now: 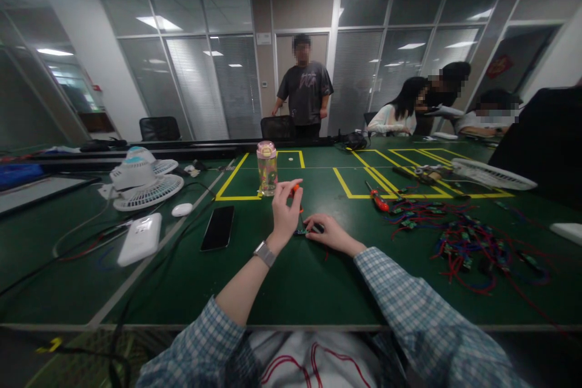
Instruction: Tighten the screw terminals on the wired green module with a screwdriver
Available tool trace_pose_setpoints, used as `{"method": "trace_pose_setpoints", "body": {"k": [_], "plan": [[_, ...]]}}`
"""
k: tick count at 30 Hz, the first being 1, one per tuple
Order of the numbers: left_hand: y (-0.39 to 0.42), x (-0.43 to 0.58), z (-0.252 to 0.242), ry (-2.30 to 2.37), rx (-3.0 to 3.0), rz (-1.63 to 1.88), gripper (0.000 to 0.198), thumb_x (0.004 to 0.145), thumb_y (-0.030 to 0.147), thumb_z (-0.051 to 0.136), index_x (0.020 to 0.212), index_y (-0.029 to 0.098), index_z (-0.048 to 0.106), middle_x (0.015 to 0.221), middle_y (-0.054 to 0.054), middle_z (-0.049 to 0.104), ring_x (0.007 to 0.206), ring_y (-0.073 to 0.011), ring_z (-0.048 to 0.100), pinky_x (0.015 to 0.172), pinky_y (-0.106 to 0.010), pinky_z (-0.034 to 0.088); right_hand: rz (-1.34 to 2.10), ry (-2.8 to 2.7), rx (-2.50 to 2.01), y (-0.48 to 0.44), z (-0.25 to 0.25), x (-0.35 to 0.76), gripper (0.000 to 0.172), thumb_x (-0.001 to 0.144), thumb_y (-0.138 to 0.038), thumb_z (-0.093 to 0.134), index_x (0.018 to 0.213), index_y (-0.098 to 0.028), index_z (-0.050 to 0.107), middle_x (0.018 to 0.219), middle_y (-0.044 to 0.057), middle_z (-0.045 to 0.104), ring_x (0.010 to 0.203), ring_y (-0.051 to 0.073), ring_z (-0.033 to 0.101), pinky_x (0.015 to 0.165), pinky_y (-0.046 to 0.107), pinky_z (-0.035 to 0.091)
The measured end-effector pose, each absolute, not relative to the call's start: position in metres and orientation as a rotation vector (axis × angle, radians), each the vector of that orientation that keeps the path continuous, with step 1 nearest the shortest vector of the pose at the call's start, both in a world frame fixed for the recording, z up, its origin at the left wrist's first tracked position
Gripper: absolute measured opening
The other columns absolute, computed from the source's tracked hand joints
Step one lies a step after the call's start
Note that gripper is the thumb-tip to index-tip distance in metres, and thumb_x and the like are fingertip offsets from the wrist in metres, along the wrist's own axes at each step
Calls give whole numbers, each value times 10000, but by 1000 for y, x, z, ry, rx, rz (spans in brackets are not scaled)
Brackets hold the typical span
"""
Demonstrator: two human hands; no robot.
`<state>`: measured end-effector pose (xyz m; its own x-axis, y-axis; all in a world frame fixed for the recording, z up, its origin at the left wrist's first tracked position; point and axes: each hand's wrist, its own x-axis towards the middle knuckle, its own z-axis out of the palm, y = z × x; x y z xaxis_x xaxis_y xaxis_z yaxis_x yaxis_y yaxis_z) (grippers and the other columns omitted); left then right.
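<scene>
In the head view my left hand (287, 209) is raised over the table, its fingertips closed around the orange handle of a small screwdriver (296, 188). The shaft points down toward a small green circuit board (300, 232) lying on the table. My right hand (331, 233) pinches that board from the right side. Whether the screwdriver's tip touches the board is too small to tell. A clear bottle with a pink lid (267, 170) stands upright just beyond my left hand. To the left of my forearm lies a black phone (218, 228).
A heap of circuit boards with red and blue wires (473, 248) covers the right side. Near it lies a red-handled screwdriver (379, 200). A white fan (140, 179), a white device (140, 238) and cables occupy the left. Several people are across the green table (273, 297).
</scene>
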<state>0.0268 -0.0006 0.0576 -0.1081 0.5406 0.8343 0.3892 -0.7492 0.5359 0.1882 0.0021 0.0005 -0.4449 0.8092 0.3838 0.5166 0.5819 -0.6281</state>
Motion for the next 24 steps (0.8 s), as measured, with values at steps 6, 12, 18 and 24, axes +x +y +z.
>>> {"method": "trace_pose_setpoints", "body": {"k": [6,12,18,24], "plan": [[-2,26,59,1037,2005,2000,221,966,236,465,1089,205,646,979,-53,626,889,-164,595,813,-290,479,567,-2143,-1058,2,1,189,60,736,-193,732,751,-188,674,1040,68,720,993,226,655,955,399,449],[-2,26,60,1058,2028,2039,164,941,255,520,990,199,667,932,-46,577,883,-166,580,812,-286,476,552,-2141,-1056,3,0,189,61,730,-186,731,749,-189,673,1033,66,724,986,227,655,949,402,450],[-2,25,59,1015,2015,2023,266,984,217,404,1121,204,631,1018,-60,642,950,-178,602,865,-312,472,533,-2151,-1043,3,-1,189,65,730,-184,734,754,-189,673,1031,67,724,981,225,657,938,391,456],[-3,26,61,1082,2029,2068,155,928,219,537,1020,194,659,893,-36,590,817,-156,557,776,-278,461,528,-2153,-1038,4,-2,189,71,737,-201,738,752,-189,670,1024,65,725,970,223,661,932,393,456]]}}
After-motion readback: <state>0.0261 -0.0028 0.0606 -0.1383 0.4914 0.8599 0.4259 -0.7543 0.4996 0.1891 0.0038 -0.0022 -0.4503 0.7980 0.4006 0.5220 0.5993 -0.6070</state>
